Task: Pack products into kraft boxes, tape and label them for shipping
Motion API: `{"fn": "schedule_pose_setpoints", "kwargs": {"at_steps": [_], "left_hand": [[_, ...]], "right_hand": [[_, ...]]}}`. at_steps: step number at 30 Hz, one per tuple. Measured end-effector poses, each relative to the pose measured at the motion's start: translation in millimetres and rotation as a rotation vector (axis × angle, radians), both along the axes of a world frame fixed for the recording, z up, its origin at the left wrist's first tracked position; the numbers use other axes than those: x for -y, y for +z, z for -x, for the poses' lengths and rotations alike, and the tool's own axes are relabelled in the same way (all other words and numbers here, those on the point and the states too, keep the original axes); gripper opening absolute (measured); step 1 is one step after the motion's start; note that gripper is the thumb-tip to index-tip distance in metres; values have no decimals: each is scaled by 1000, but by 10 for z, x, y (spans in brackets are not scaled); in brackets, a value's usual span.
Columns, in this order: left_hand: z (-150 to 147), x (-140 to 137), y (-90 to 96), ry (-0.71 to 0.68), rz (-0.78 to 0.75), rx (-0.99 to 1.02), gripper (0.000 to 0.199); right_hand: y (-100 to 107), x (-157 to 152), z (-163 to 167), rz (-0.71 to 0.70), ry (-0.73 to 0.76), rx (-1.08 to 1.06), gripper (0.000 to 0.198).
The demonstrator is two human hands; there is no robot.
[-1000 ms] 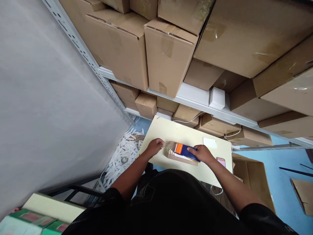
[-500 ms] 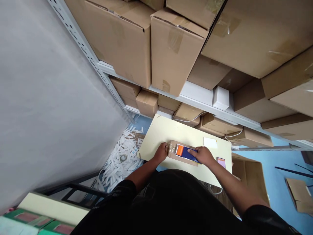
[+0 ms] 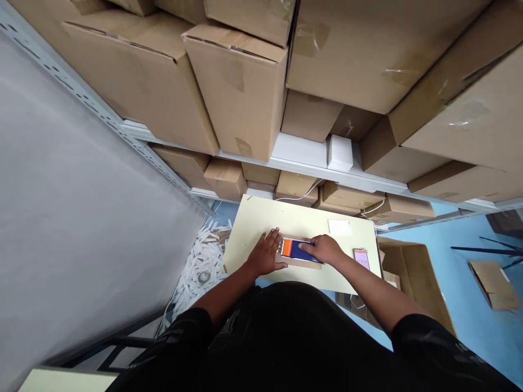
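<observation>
The blue-and-orange item [image 3: 297, 251] lies over the cardboard parcel [image 3: 300, 263] on the table [image 3: 261, 218]. At its three o'clock end, the right hand [image 3: 326, 249] has its grip clamped on it. At nine o'clock, the left hand [image 3: 265, 253] spreads its fingers over the parcel's end. A white card [image 3: 339, 227] lies at two o'clock, a phone [image 3: 362, 258] at three.

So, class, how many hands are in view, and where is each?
2: the left hand at the left end of the cardboard package; the right hand gripping the blue-and-orange object over it.
</observation>
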State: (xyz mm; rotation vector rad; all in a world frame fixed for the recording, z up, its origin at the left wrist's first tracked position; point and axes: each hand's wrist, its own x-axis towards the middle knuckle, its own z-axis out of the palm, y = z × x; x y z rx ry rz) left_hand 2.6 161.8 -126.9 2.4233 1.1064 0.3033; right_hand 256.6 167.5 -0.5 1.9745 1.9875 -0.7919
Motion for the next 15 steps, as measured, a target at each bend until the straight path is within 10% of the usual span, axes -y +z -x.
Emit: {"fn": "schedule_pose_setpoints", "kwargs": {"at_steps": [6,15], "left_hand": [[71,-48,-30,-32,-65,-48,118],[82,-79,-79,-36,-108,-70,114]], "right_hand": [[50,36,-352,-1,-47,-24,70],[58,575,-1904,45,-208,-6,64]]}}
